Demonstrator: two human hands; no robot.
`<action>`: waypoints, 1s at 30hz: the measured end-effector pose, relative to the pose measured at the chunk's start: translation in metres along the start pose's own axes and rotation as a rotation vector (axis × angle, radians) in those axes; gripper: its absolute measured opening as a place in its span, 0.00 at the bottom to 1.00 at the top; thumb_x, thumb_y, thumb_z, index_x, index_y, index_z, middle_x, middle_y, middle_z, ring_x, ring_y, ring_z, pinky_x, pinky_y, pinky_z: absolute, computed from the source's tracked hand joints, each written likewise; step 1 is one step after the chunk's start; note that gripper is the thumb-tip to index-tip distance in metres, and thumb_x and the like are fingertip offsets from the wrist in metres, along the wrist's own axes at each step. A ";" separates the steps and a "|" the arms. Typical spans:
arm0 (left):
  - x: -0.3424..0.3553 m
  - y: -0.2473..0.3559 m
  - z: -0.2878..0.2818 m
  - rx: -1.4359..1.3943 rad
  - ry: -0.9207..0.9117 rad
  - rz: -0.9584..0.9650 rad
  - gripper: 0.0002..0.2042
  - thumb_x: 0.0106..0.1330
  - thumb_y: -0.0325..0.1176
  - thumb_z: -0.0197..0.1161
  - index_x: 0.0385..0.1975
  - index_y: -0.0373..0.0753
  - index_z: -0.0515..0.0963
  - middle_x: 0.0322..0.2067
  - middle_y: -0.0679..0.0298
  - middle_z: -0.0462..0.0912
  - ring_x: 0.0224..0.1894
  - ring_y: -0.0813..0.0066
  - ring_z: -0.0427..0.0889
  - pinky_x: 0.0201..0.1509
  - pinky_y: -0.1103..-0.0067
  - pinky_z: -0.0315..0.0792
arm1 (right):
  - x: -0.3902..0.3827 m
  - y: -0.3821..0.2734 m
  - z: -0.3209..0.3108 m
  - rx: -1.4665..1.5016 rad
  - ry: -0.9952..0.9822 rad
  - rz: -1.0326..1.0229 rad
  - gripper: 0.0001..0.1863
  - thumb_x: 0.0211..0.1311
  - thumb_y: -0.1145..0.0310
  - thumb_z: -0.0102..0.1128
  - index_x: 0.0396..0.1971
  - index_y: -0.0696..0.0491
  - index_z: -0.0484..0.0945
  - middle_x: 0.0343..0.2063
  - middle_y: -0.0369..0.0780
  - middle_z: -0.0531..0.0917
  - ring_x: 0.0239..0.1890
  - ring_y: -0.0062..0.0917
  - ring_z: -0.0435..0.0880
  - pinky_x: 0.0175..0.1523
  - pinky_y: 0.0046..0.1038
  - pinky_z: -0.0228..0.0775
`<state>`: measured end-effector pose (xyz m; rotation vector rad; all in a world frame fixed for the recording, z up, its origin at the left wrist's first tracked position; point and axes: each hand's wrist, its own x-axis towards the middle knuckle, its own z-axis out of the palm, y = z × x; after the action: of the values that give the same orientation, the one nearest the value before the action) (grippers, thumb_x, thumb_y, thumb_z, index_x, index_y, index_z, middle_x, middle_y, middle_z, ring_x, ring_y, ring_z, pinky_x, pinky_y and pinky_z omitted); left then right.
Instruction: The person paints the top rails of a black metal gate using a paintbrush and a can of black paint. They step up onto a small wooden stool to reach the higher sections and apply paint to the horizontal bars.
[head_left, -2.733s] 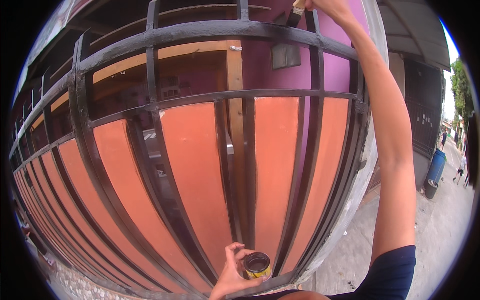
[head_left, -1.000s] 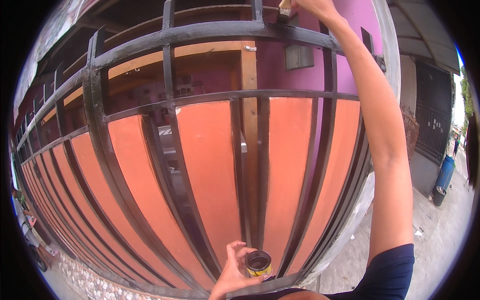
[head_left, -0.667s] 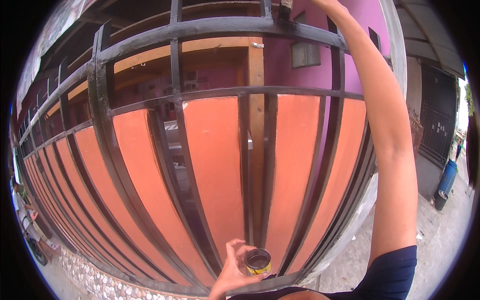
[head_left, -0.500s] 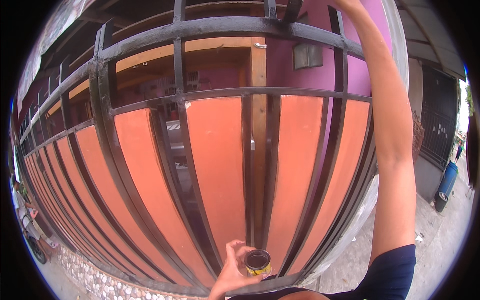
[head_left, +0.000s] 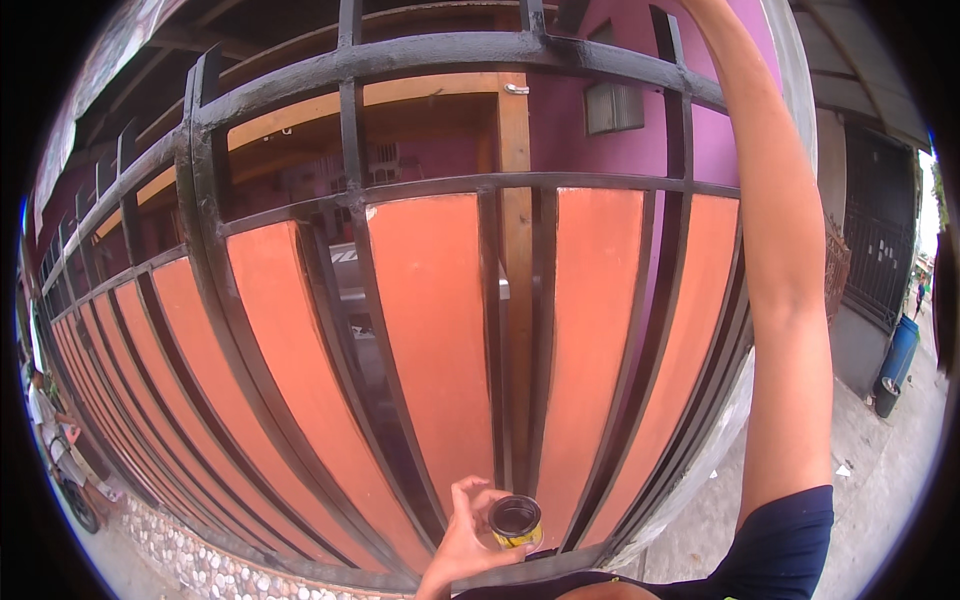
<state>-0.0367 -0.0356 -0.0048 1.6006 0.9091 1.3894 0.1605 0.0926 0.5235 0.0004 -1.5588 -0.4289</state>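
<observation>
Yellow-labelled can (head_left: 515, 530) is in our left hand (head_left: 462, 541), thumb and fingers pinching its sides. Orange-panelled fence (head_left: 430, 300) stands ahead. Our right arm (head_left: 785, 240) reaches up; right hand is out of frame, can't tell its grip. Dark brush tip (head_left: 572, 15) shows left of that arm.

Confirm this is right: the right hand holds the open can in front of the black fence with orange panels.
Incorrect on one point: in the head view, it is the left hand that holds the open can in front of the black fence with orange panels.
</observation>
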 end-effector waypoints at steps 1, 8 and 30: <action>0.000 -0.002 -0.001 0.000 0.002 0.029 0.45 0.43 0.29 0.77 0.54 0.36 0.46 0.45 0.50 0.74 0.49 0.65 0.78 0.58 0.69 0.72 | 0.003 0.001 -0.002 -0.009 0.010 -0.008 0.15 0.62 0.65 0.54 0.17 0.56 0.68 0.10 0.35 0.74 0.09 0.19 0.73 0.14 0.22 0.62; 0.000 -0.004 0.001 0.015 0.005 0.011 0.44 0.44 0.29 0.76 0.53 0.36 0.46 0.45 0.50 0.74 0.49 0.64 0.78 0.58 0.68 0.72 | -0.001 0.046 0.033 -0.254 0.115 -0.359 0.13 0.59 0.66 0.57 0.20 0.58 0.71 0.12 0.40 0.77 0.11 0.22 0.75 0.17 0.26 0.68; -0.002 -0.004 0.005 0.015 0.016 0.005 0.45 0.43 0.29 0.77 0.54 0.36 0.45 0.46 0.49 0.73 0.51 0.64 0.77 0.59 0.67 0.70 | -0.011 0.000 -0.002 0.065 0.100 -0.039 0.11 0.62 0.68 0.54 0.23 0.58 0.71 0.13 0.37 0.77 0.12 0.20 0.77 0.15 0.21 0.65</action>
<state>-0.0323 -0.0363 -0.0096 1.6061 0.9268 1.4037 0.1630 0.0948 0.5129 0.1006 -1.4759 -0.4027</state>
